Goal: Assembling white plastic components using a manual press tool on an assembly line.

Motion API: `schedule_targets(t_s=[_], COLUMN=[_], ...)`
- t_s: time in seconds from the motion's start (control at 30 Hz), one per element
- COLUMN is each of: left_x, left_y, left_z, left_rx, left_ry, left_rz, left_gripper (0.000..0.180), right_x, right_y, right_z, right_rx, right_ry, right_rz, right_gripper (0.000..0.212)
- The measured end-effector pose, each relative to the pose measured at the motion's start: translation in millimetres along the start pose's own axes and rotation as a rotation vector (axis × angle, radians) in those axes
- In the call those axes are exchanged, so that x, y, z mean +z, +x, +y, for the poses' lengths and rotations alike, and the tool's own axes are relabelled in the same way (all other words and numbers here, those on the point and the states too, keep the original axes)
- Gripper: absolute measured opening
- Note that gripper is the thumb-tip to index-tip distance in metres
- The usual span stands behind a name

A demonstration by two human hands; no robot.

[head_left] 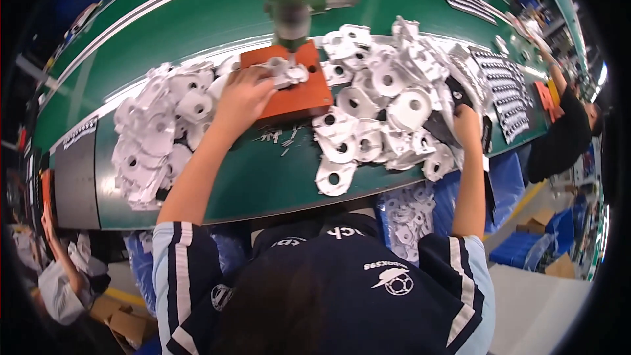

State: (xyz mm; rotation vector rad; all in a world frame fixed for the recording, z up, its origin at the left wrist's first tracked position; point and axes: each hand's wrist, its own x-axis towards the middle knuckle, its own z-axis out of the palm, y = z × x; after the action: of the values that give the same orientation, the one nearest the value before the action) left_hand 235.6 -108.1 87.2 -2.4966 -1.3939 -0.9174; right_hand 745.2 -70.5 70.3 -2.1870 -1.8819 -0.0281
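Observation:
My left hand (246,95) is closed on a white plastic part (282,72) lying on an orange fixture block (302,100). Its fingertips hold the part's left side, beneath the tip of a vertical machine head (290,16). Off to the right, my right hand (467,125) reaches to a plastic bag (472,75) with dark contents. Those fingers are curled, and what they grip is too hidden to name. Between my hands spreads a heap of white round-holed plastic parts (388,82). Another white heap (154,128) lies left of my left forearm.
White scraps (284,138) litter the green worktop (256,177) before the fixture. A tray with rows of small parts (503,92) lies at the right. A dark grey mat (75,177) covers the left end. Below the edge hangs a blue-lined bin (407,217). Other people work at both sides.

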Motion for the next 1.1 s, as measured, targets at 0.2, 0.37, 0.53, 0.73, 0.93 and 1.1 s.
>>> schedule_targets(t_s=[0.2,0.37,0.53,0.73,0.93,1.1], left_x=[-2,2,9,18,19,20], left_y=[-10,-11,-5,-13,-10,-14], left_z=[-10,-7,19,10,14,15], left_rx=[-0.021,-0.033,-0.022,-0.037,-0.066,-0.091], left_ry=[-0.015,-0.01,0.14,0.092,0.025,0.021], left_rz=[-0.075,-0.11,-0.093,-0.097,-0.012,0.0], left_gripper=[0.012,0.026,0.055,0.068,0.065,0.063], right_x=[-6,-21,-33,-78,8,34], right_y=[2,1,-1,-24,-3,-9], right_z=[9,13,15,-145,-283,-314], right_rx=[-0.061,-0.103,0.04,-0.378,-0.704,-0.811], right_ry=[0.117,0.188,0.29,0.634,0.842,0.755], right_rz=[-0.044,-0.06,-0.09,0.131,-0.257,-0.182], right_gripper=[0.026,0.023,0.015,0.017,0.018,0.015])
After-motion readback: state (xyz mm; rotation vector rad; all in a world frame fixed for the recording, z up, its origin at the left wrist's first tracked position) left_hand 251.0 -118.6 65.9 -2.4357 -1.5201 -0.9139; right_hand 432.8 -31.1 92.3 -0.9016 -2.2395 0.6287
